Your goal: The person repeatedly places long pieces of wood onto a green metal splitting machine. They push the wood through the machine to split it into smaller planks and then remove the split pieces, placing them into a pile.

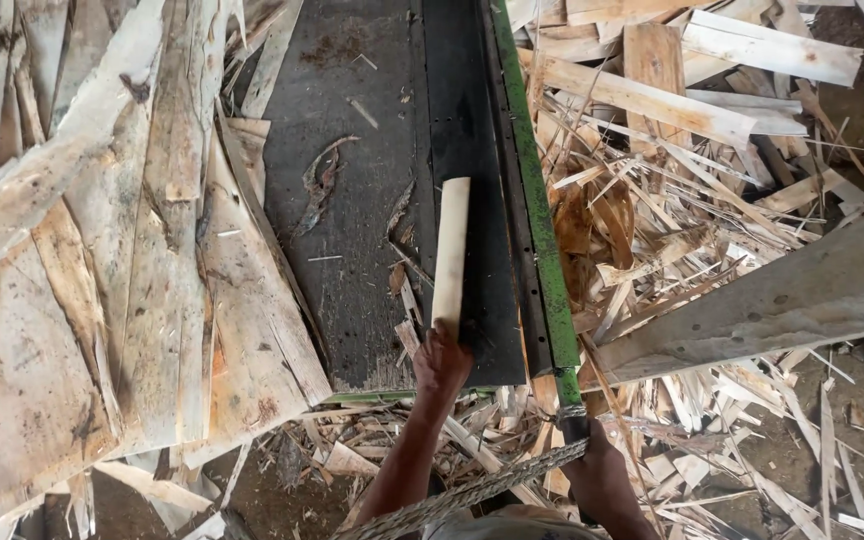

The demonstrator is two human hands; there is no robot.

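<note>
Hands first, since they're closest: the right hand (600,478) is clamped around the black grip at the near end of the green lever (537,215), fingers wrapped shut on it. Just beside that, on the other side of the lever, the left hand (441,362) has its fingers closed on the near end of one pale wood strip (450,250). A braided rope (472,490) runs across below both wrists.

That strip is smooth, cream-coloured, flat and narrow, with a squared-off far end. It sticks straight out away from the fingers, lying along the dark machine bed (352,200) right next to the lever, nearly parallel to it. Only one clean strip like it on the bed; the rest there is bark curls and slivers.

Left of the lever, past the bed, sits a stack of veneer sheets (102,280), wide, rough and ragged, too overlapped to count. Right of the lever is a scrap pile (672,180) of splintered offcuts, way too many to count, with one grey plank (782,300) lying across it.
</note>
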